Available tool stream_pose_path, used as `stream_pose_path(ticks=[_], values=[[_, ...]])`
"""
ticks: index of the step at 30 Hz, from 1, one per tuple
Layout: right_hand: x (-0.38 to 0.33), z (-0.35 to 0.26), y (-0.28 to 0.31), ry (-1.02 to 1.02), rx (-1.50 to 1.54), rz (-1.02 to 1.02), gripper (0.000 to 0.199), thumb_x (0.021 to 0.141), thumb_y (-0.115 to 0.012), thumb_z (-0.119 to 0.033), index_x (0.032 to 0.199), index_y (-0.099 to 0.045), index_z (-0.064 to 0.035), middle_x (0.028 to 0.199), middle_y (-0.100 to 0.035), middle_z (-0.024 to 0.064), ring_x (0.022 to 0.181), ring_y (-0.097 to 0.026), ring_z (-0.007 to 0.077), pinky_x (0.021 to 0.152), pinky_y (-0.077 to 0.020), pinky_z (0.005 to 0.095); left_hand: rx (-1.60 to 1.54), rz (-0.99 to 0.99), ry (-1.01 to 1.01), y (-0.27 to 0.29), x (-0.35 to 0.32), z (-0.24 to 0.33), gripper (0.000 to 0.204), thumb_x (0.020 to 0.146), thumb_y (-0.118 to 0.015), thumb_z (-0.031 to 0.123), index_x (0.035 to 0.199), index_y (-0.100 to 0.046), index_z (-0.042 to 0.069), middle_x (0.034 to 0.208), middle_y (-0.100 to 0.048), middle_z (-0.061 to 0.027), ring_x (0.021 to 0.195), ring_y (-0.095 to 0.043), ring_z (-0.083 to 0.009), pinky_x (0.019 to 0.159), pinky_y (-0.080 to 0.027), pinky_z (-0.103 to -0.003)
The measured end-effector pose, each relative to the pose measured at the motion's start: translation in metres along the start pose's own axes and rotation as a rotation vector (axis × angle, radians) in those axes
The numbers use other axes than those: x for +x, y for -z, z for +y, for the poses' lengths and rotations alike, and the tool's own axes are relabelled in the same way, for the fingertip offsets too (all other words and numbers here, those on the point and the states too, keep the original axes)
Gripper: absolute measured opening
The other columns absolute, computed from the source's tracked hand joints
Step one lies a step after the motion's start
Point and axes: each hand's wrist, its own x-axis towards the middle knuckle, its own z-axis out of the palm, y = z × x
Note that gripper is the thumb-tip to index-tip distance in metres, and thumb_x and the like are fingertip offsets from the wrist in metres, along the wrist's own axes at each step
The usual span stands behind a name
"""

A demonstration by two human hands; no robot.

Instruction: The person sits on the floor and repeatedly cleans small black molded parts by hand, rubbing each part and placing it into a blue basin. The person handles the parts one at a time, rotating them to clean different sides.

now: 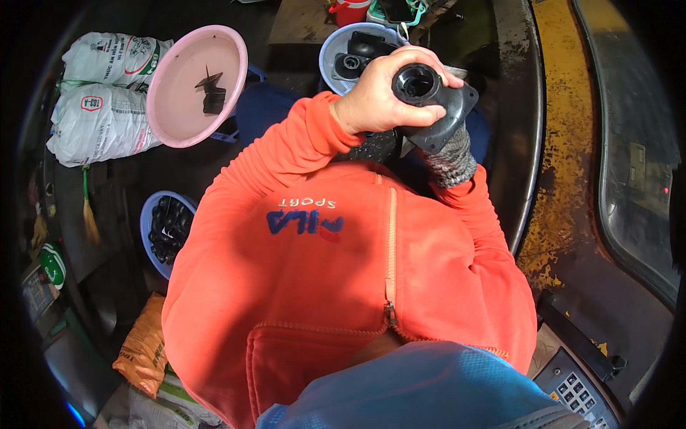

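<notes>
the left hand (375, 93) is wrapped tight around a black plastic part (429, 100), held up above the lap. the right hand is hidden behind it, only a grey cuff (454, 161) shows, so its grip can't be told. a one-sided hold could let the part slip toward the blue basin (332, 53).

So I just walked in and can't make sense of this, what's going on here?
A person in an orange jacket holds a black plastic part with a round socket in front of the chest. The left hand wraps around it from above; the right hand, in a grey knitted glove, supports it from below. Around them stand a blue bowl of similar parts, a pink basin with a few black pieces, and another bowl of dark parts.
</notes>
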Motion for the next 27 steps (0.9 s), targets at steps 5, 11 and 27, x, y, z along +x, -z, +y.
stream_pose_path(ticks=[5,11,27], values=[[-0.009,0.009,-0.007,-0.002,-0.002,-0.044,0.039,0.078,-0.064,-0.012,0.114,-0.049,-0.0044,0.11,-0.053,0.0062,0.102,-0.052,0.0176,0.085,-0.044,0.0304,-0.198,-0.446,0.11,0.024,0.002,-0.003,0.035,0.064,-0.073,0.006,0.095,-0.057,0.005,0.108,-0.061,-0.0131,0.106,-0.057,-0.0224,0.096,-0.039,-0.035],[0.013,0.011,-0.023,-0.022,0.375,0.388,0.029,0.071,-0.07,-0.013,0.098,-0.06,-0.0047,0.092,-0.062,0.0057,0.084,-0.061,0.0205,0.072,-0.0488,0.0326,-0.013,-0.723,0.122,0.053,0.024,-0.012,0.054,0.066,-0.077,0.019,0.113,-0.054,0.006,0.132,-0.047,-0.0141,0.126,-0.041,-0.0257,0.104,-0.031,-0.039],[-0.009,0.03,-0.017,-0.021,0.254,0.301,0.045,0.082,-0.064,-0.014,0.123,-0.047,-0.0049,0.116,-0.056,0.0069,0.106,-0.055,0.0181,0.087,-0.0448,0.0318,0.264,0.158,-0.131,-0.014,-0.012,-0.014,0.039,0.069,-0.075,0.002,0.099,-0.051,0.005,0.107,-0.064,-0.0131,0.114,-0.053,-0.0258,0.099,-0.039,-0.039]])
